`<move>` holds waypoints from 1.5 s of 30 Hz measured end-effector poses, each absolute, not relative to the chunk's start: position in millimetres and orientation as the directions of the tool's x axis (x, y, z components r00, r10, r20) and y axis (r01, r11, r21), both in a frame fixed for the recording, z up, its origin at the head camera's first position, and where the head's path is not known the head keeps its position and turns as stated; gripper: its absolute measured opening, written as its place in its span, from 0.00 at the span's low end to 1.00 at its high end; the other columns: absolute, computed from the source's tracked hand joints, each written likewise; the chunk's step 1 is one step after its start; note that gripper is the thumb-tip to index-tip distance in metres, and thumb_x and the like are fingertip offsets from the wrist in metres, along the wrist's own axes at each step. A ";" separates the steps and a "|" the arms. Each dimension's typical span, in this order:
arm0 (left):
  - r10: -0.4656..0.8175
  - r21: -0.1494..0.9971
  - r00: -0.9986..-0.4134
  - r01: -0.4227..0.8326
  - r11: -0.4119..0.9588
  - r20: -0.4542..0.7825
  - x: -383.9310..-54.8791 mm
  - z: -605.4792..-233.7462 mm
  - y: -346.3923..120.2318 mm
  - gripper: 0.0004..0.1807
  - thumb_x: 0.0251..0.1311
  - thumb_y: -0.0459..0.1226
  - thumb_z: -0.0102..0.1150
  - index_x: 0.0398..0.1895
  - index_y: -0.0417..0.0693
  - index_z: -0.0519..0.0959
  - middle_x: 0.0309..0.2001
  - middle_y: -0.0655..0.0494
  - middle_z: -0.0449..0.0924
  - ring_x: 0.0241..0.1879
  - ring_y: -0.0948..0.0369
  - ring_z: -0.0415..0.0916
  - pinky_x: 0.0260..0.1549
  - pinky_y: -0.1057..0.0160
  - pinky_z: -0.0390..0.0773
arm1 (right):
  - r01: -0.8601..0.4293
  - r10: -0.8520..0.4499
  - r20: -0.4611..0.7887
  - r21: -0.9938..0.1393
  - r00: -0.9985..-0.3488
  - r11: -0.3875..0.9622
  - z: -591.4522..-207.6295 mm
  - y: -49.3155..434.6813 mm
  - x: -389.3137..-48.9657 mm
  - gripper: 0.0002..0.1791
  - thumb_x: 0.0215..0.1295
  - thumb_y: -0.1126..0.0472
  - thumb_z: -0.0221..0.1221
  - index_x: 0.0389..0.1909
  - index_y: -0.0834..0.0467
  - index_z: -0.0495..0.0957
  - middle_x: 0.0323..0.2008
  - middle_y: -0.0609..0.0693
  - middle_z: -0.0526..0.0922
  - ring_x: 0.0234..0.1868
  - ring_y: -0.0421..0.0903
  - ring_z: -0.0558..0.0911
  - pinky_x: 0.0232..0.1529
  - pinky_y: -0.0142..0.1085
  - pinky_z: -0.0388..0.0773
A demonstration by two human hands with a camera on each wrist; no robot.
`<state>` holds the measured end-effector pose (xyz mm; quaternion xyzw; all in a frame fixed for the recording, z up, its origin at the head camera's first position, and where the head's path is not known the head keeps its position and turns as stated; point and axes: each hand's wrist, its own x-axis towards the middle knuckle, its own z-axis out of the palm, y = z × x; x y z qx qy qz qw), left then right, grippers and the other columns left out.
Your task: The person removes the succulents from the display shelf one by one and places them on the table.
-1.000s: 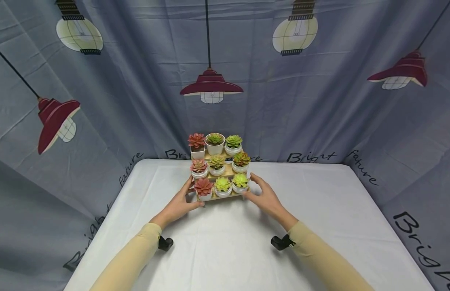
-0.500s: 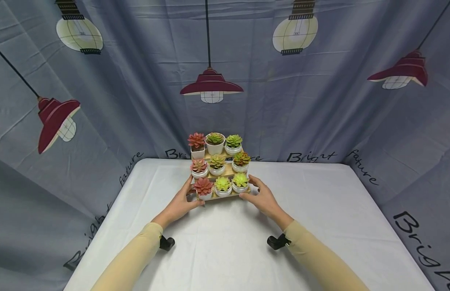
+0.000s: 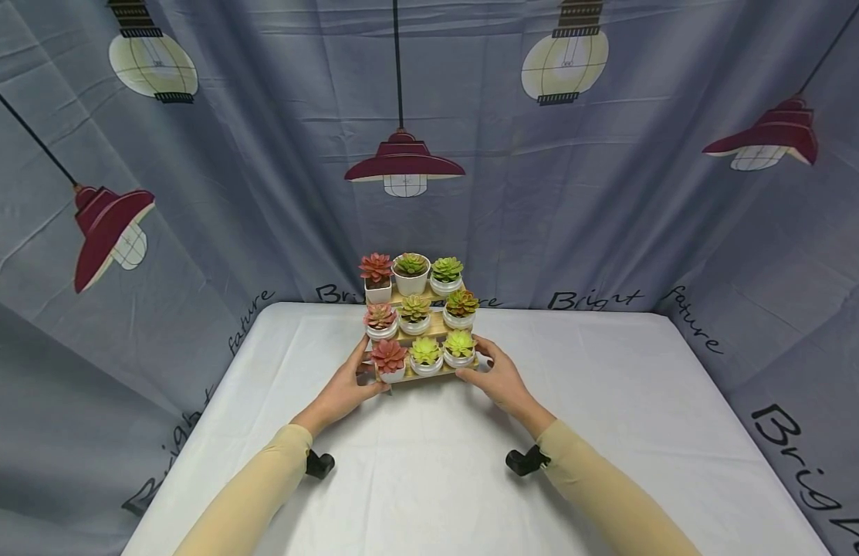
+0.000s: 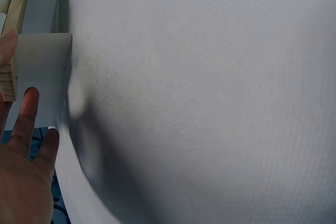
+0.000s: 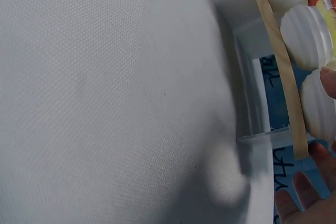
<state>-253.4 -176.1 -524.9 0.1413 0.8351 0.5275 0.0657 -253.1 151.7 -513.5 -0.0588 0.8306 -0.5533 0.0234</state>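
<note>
A three-tier plant stand (image 3: 436,327) with wooden shelves and pale legs stands at the table's far side. Each shelf carries a row of small white pots with succulents: a red one (image 3: 377,267) back left, a pinkish one (image 3: 380,315) mid left, lime-green ones (image 3: 425,352) in front. My left hand (image 3: 340,392) holds the left end of the lowest shelf, its thumb on the wooden edge (image 4: 20,3). At the opposite end my right hand (image 3: 505,383) grips that shelf, thumb in front beside a white pot (image 5: 318,100), other fingers around the side.
A white cloth covers the table (image 3: 596,401). Behind it hangs a blue-grey curtain (image 3: 471,208) printed with lamps and lettering, close to the stand's back. Black wrist mounts (image 3: 526,462) stick out from both forearms low over the cloth.
My right hand has moved in leftward and slightly down against the stand's right end, its thumb now nearer the front edge. The left hand and the plants stay nearly still.
</note>
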 end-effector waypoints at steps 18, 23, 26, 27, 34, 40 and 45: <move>0.306 0.907 -0.951 0.157 0.392 0.033 -252.7 -525.9 -178.0 0.61 0.62 0.41 0.74 0.84 0.69 0.37 0.68 0.52 0.70 0.59 0.52 0.75 0.61 0.42 0.71 | -0.052 -0.103 0.016 -0.931 -0.995 0.362 -515.2 146.0 -255.3 0.44 0.61 0.51 0.74 0.75 0.55 0.65 0.71 0.54 0.69 0.72 0.54 0.66 0.73 0.51 0.60; 0.311 0.910 -0.950 0.149 0.387 0.024 -253.4 -526.2 -177.8 0.61 0.62 0.41 0.74 0.84 0.70 0.36 0.70 0.51 0.68 0.58 0.54 0.76 0.59 0.44 0.74 | -0.051 -0.097 0.020 -0.940 -0.995 0.336 -518.1 146.0 -257.3 0.45 0.60 0.51 0.75 0.75 0.56 0.66 0.71 0.54 0.70 0.72 0.54 0.66 0.73 0.50 0.60; 0.314 0.912 -0.949 0.151 0.382 0.025 -253.7 -527.1 -177.8 0.60 0.63 0.40 0.73 0.84 0.71 0.36 0.70 0.51 0.68 0.56 0.55 0.77 0.57 0.46 0.76 | -0.055 -0.099 0.024 -0.946 -0.995 0.319 -520.0 146.2 -258.9 0.45 0.60 0.50 0.75 0.74 0.56 0.66 0.70 0.54 0.70 0.72 0.54 0.66 0.73 0.50 0.60; 0.315 0.912 -0.949 0.153 0.382 0.027 -253.7 -527.3 -177.8 0.60 0.63 0.39 0.73 0.84 0.71 0.36 0.70 0.51 0.68 0.56 0.55 0.77 0.57 0.47 0.76 | -0.056 -0.099 0.027 -0.948 -0.995 0.312 -520.5 146.3 -259.3 0.44 0.60 0.51 0.75 0.74 0.56 0.66 0.70 0.54 0.70 0.71 0.54 0.66 0.72 0.50 0.60; 0.317 0.913 -0.948 0.150 0.379 0.024 -254.3 -527.8 -178.0 0.60 0.63 0.39 0.73 0.84 0.72 0.36 0.70 0.51 0.68 0.53 0.57 0.78 0.56 0.48 0.77 | -0.052 -0.101 0.024 -0.957 -0.995 0.284 -523.0 146.4 -261.3 0.45 0.59 0.50 0.75 0.74 0.56 0.66 0.68 0.54 0.71 0.70 0.53 0.67 0.72 0.49 0.61; 0.306 0.911 -0.952 0.142 0.388 0.018 -255.4 -528.3 -177.5 0.60 0.63 0.37 0.72 0.84 0.70 0.37 0.69 0.52 0.69 0.52 0.57 0.79 0.56 0.49 0.77 | -0.050 -0.099 0.023 -0.960 -0.995 0.275 -523.8 145.6 -261.8 0.45 0.59 0.48 0.76 0.73 0.57 0.67 0.67 0.55 0.72 0.69 0.53 0.67 0.71 0.50 0.62; 0.305 0.916 -0.952 0.129 0.380 0.008 -256.0 -527.7 -177.2 0.60 0.63 0.37 0.72 0.84 0.70 0.37 0.69 0.52 0.69 0.52 0.57 0.78 0.56 0.51 0.77 | -0.061 -0.092 0.039 -0.966 -0.995 0.251 -524.2 144.5 -262.4 0.42 0.59 0.50 0.75 0.71 0.58 0.69 0.66 0.56 0.73 0.68 0.54 0.68 0.70 0.50 0.63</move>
